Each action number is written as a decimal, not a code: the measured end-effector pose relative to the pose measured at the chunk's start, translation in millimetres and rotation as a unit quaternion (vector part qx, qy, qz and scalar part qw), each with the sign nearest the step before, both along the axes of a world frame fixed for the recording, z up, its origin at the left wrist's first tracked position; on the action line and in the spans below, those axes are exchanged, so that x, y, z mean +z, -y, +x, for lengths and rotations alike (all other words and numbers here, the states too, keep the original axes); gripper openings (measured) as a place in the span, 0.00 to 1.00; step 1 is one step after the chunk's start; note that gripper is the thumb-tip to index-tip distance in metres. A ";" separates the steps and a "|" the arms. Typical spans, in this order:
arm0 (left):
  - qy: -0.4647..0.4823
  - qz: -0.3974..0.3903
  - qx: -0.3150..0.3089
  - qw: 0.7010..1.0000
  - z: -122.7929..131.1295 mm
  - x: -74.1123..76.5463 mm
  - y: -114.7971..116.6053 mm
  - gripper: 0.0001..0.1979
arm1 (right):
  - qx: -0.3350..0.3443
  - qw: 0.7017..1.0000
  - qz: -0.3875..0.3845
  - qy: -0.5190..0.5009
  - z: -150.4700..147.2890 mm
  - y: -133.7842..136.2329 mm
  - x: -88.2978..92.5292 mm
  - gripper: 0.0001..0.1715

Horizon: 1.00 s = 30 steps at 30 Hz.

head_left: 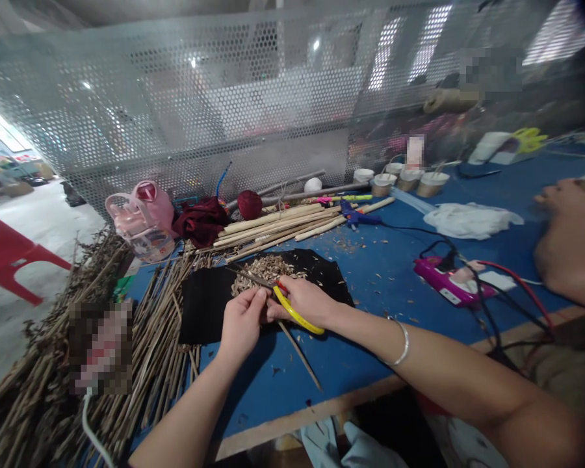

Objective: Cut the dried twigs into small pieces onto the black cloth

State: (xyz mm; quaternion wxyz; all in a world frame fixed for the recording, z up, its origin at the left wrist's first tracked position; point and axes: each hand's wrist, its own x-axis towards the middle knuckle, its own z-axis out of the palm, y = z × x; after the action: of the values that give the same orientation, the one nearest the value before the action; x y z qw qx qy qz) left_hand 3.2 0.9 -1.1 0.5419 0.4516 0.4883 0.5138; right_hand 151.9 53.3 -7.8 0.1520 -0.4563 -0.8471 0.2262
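Note:
My right hand (306, 301) is closed around a pair of scissors with a curved yellow handle (299, 314) and some red near the grip. The dark blades (253, 278) point up and left over a heap of small dry cut pieces (268, 268). Close beside it, my left hand (244, 320) pinches a thin dry stem (299, 356), whose tail slants down to the right beneath the right hand. Fingers hide the spot where the stem passes between the hands. A black cloth (202, 312) lies under the heap.
Dry stalks (146, 364) pile up at left. Pale sticks (283, 224), a blue glue gun (358, 216) and dark red yarn (249, 205) lie behind. A purple power strip (451, 281) with cables sits right, near another person's arm (570, 253). Perforated metal panels (214, 117) stand at the back.

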 end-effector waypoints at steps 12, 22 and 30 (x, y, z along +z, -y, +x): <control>-0.001 -0.031 0.039 0.999 -1.4 -4.7 -2.7 0.16 | -0.005 1.000 -0.003 0.028 2.1 -5.9 -1.6 0.34; -0.012 -0.030 0.075 0.997 -1.1 -4.4 -4.0 0.17 | 0.002 0.997 0.056 0.057 4.8 1.4 11.1 0.42; -0.070 -0.007 0.061 0.996 -4.2 -2.6 -2.5 0.17 | -0.011 1.000 0.007 0.021 -2.1 7.2 8.6 0.40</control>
State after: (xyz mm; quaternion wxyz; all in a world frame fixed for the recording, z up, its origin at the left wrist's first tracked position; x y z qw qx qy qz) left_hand -1.0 3.5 -3.7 0.4777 0.4519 0.5551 0.5093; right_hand 149.7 46.1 0.8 0.1399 -0.4689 -0.8466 0.2094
